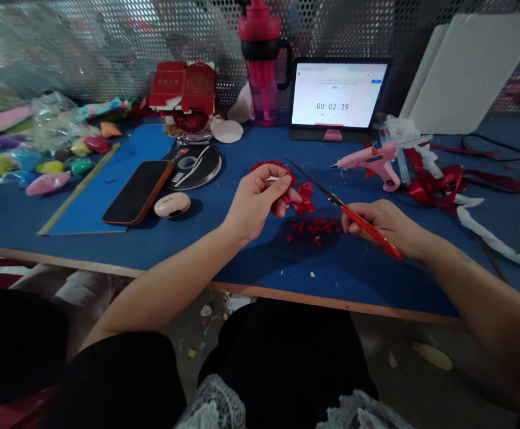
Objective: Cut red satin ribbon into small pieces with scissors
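Thumb and fingers of my left hand (260,199) pinch a small piece of red ribbon (290,180) above the blue tabletop. More cut red ribbon pieces (305,199) lie just behind and beside those fingers. In my right hand (378,223) is a pair of red-handled scissors (367,227), the dark blades pointing up and left toward the left hand's fingertips. The blades look closed or nearly so. Beneath, between the two hands, small red scraps (318,225) are scattered on the table.
A pink glue gun (374,161) and tangled red ribbon (439,185) lie to the right. Behind stand a tablet (338,95) showing a timer and a pink bottle (262,65). Leftward are a ribbon spool (197,167), phone (137,192), earbud case (172,205) and colourful packets (48,167).
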Motion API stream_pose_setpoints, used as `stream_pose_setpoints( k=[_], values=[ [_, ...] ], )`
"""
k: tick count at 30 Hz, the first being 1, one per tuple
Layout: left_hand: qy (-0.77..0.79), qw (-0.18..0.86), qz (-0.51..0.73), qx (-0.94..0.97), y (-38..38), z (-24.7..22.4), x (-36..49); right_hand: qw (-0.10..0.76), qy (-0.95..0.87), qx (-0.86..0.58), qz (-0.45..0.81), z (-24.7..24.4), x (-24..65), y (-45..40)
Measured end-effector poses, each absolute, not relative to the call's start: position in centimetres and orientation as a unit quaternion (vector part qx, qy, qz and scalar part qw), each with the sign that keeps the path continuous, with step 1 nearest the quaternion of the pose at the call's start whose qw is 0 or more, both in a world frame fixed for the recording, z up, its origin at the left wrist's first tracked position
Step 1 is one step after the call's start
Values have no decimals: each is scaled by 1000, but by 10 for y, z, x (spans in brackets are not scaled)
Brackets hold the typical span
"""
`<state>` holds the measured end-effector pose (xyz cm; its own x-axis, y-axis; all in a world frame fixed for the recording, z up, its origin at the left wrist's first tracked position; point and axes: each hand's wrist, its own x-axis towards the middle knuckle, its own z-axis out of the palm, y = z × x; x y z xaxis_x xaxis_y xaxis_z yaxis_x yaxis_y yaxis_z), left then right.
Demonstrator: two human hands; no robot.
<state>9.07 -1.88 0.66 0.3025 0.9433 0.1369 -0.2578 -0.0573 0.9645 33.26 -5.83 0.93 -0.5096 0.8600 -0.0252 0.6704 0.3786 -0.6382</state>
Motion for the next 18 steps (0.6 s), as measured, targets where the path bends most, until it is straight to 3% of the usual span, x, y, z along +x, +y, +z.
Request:
stream_pose_setpoints(
  k=[18],
  values=[
    [384,599,532,459,-17,10,92,54,-844,-485,224,9,336,-60]
  ],
)
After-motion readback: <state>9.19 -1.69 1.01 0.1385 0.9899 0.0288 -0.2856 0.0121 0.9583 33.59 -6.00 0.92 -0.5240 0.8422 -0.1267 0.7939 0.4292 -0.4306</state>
